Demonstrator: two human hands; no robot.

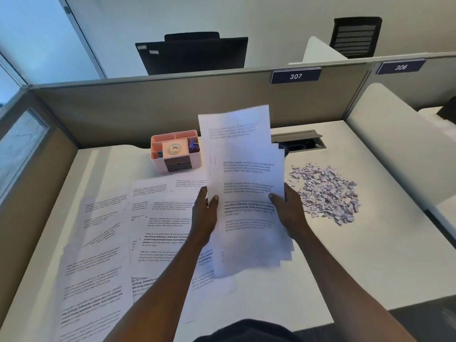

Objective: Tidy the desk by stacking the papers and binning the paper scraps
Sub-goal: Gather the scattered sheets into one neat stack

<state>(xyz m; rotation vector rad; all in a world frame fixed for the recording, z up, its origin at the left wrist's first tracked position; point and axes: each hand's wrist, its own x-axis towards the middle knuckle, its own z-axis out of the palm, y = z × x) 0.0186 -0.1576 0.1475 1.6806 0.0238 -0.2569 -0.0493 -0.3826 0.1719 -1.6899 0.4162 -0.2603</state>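
Note:
I hold an uneven bundle of printed papers upright above the middle of the white desk. My left hand grips its left edge, thumb on the front. My right hand grips its right edge the same way. One sheet sticks up higher than the others. Several more printed sheets lie spread and overlapping across the left half of the desk. A heap of small white paper scraps lies on the desk to the right of the bundle. No bin is in view.
A pink desk organiser with a tape roll stands at the back, left of the bundle. A cable slot is set into the desk behind the papers. Grey partitions wall the desk at the back and left; a white divider stands at right.

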